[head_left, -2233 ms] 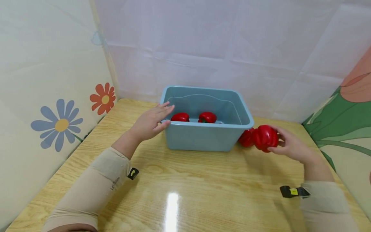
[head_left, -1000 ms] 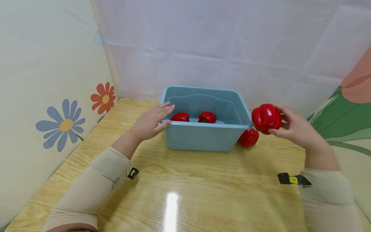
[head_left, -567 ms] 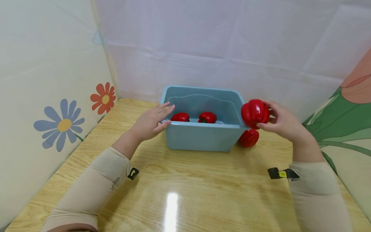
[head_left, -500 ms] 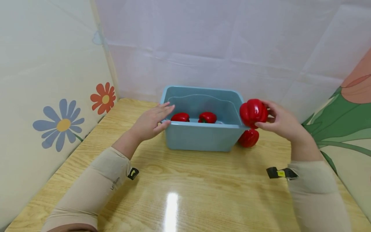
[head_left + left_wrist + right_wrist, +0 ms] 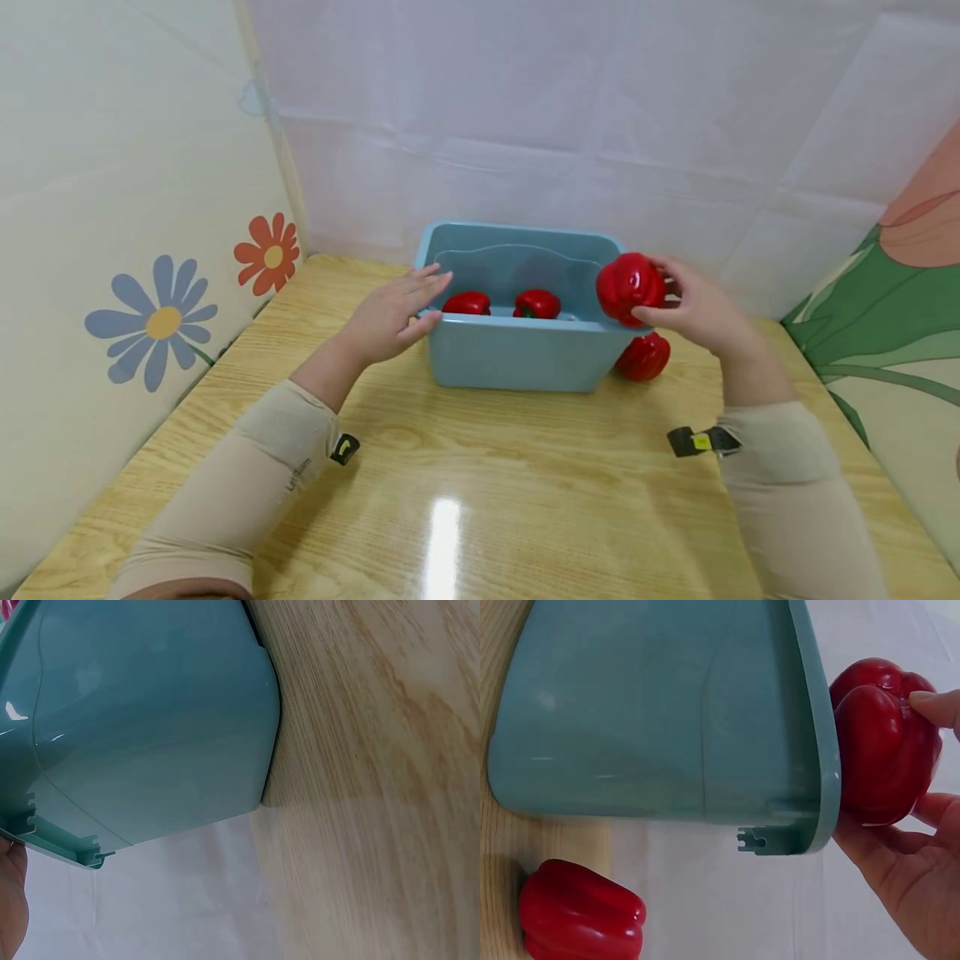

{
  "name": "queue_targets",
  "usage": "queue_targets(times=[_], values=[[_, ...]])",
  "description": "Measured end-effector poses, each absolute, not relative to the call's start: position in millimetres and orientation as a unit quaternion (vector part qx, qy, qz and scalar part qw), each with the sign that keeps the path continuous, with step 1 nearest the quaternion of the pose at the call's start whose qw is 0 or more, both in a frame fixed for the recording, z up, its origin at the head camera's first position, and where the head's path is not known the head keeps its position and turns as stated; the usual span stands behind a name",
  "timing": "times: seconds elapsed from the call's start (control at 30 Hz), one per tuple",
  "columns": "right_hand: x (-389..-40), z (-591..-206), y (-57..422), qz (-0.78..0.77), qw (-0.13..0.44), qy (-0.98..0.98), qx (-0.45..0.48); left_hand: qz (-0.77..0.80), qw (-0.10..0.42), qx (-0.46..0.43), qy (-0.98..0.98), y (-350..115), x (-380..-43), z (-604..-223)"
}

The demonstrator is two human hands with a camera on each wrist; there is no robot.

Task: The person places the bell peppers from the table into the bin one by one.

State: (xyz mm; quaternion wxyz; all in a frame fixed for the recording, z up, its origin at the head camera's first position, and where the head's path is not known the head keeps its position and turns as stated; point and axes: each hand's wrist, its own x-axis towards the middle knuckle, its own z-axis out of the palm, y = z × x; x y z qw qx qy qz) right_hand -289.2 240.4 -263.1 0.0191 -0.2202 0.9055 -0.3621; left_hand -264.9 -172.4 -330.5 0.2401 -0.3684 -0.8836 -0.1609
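Observation:
My right hand (image 5: 693, 308) grips a shiny red bell pepper (image 5: 630, 288) above the right rim of a blue plastic bin (image 5: 517, 354). In the right wrist view, thumb and fingers hold that pepper (image 5: 881, 742) from opposite sides, just beyond the rim. Two more red bell peppers lie inside the bin, one at the left (image 5: 467, 302) and one near the middle (image 5: 537, 303). Another bell pepper (image 5: 643, 358) rests on the table against the bin's right side. With fingers extended, my left hand (image 5: 390, 317) rests on the bin's left rim; the left wrist view shows only part of it.
The bin stands on a wooden table (image 5: 480, 467), close to a pale cloth backdrop (image 5: 525, 117). Printed flowers decorate the side wall at left (image 5: 150, 208), and a large tulip print (image 5: 900, 300) covers the right one.
My right hand has lifted the bell pepper from beside the bin and carried it up and left over the right rim. My left hand has stayed in place.

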Motion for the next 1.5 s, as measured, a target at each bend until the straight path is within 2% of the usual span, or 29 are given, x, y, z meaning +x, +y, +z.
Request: queue_targets(times=[0.37, 0.7, 1.0, 1.5], values=[[-296, -271, 229, -0.356, 0.009, 0.912, -0.204, -0.163, 0.239, -0.366, -0.884, -172, -264, -329], [-295, -268, 223, -0.347, 0.024, 0.921, -0.175, -0.160, 0.236, -0.367, -0.886, -171, -265, -330], [-295, -269, 223, -0.382, 0.047, 0.904, -0.189, -0.161, 0.233, -0.366, -0.886, -172, -265, -329], [-298, -273, 224, -0.387, 0.050, 0.898, -0.205, -0.162, 0.229, -0.364, -0.888, -172, -264, -329]])
